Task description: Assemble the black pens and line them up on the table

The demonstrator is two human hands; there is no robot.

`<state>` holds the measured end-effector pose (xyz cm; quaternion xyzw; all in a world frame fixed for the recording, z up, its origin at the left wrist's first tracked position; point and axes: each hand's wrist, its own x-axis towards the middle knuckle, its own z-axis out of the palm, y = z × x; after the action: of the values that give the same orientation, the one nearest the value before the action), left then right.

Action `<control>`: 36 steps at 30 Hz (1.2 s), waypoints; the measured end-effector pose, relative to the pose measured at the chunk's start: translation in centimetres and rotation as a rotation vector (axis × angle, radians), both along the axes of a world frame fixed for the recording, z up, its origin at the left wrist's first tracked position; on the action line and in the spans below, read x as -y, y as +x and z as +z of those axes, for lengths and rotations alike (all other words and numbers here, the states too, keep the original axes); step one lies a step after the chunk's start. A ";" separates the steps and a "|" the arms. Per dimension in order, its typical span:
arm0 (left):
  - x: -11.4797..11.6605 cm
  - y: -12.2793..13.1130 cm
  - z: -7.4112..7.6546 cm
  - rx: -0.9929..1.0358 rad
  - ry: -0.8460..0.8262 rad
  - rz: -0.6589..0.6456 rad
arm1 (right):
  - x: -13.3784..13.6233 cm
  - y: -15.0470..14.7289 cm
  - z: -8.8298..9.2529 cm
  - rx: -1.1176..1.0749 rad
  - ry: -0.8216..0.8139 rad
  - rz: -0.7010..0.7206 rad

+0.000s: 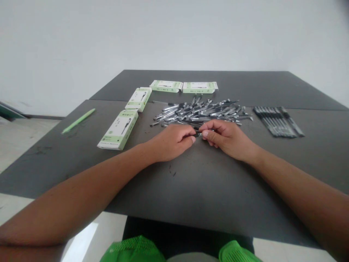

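My left hand (pixel 171 142) and my right hand (pixel 226 139) meet over the dark table (pixel 191 189), fingers curled. Between their fingertips is a small dark pen (pixel 197 134), pinched from both sides and mostly hidden by the fingers. Just behind the hands lies a loose heap of several black-and-silver pens (pixel 200 111). A neat row of several pens (pixel 278 120) lies to the right of the heap.
Several white-and-green pen boxes lie on the table: one near left (pixel 118 130), one behind it (pixel 139 98), two at the back (pixel 166 86) (pixel 200 87). A green pen (pixel 78 120) lies at far left. Green shoes (pixel 237 253) show below the table edge.
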<state>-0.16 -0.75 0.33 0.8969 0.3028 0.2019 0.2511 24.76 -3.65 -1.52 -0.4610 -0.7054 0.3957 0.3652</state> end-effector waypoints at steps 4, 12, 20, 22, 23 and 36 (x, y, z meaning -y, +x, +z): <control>0.0 0.0 0.1 0.017 0.008 0.001 | 0.0 0.0 0.0 -0.005 -0.002 0.017; -0.2 -0.1 -0.2 0.047 0.045 -0.005 | 0.2 -0.3 0.3 -0.027 -0.010 0.039; -0.2 -0.1 -0.3 0.038 0.086 -0.032 | 0.1 -0.2 0.0 -0.052 -0.024 0.028; -0.2 -0.1 -0.3 0.032 0.092 -0.040 | 0.1 -0.2 0.0 -0.059 -0.034 0.027; -0.2 -0.1 -0.3 0.029 0.096 -0.043 | 0.1 -0.3 0.0 -0.060 -0.039 0.029; -0.1 -0.2 -0.2 0.010 0.087 -0.019 | 0.3 -0.3 0.2 -0.063 -0.055 0.040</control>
<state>-0.31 -0.65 0.10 0.9088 0.2839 0.2171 0.2153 24.44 -3.96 -1.34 -0.4439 -0.6916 0.4363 0.3665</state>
